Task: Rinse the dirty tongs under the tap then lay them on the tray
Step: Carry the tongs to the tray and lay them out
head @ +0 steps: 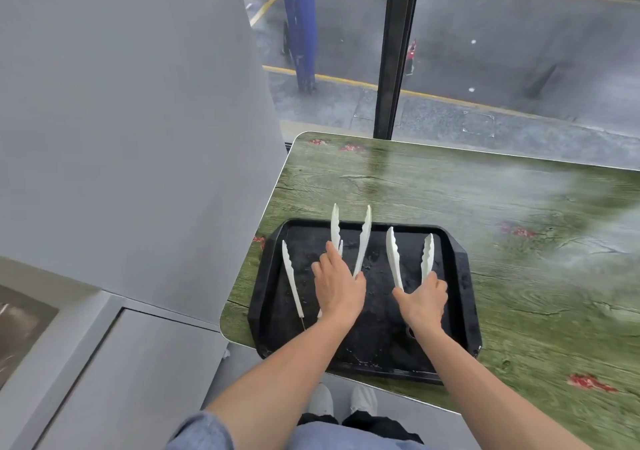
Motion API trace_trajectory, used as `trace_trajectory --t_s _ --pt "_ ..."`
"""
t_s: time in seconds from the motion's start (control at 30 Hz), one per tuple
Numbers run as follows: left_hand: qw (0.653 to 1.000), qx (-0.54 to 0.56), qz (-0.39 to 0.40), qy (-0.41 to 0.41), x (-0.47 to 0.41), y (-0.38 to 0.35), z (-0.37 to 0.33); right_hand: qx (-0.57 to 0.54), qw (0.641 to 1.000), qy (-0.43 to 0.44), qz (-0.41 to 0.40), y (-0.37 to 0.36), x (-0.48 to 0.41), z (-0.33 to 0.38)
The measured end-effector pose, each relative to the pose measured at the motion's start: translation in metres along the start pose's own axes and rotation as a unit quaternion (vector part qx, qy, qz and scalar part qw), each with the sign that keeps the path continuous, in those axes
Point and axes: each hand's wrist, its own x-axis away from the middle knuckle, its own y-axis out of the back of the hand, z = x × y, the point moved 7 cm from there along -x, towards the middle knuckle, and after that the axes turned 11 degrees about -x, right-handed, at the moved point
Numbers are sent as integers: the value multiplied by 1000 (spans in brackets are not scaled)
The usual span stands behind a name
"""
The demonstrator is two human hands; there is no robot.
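Note:
A black tray (460, 276) lies on a green wood-grain table (519, 242). My left hand (341, 285) grips one pair of white tongs (363, 238), whose two arms spread upward past the tray's far rim. My right hand (424, 299) grips a second pair of white tongs (394, 259) over the tray's right half, arms also spread. A third pair of white tongs (291, 276) lies flat on the tray's left side, partly hidden under my left hand. The tray's surface looks wet.
A grey wall (121, 120) and grey ledge (104, 363) stand left of the table. A window with a black frame post (394, 51) is behind the table, with a street outside. My shoes (341, 399) show below the table's near edge.

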Motion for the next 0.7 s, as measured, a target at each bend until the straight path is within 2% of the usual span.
trace_trajectory --t_s 0.37,0.7 --pt "997 -37 70 12 32 -62 -3 39 999 -11 -23 15 1 -31" --pt "993 -93 49 52 32 -72 4 91 996 -6 -25 6 5 -38"
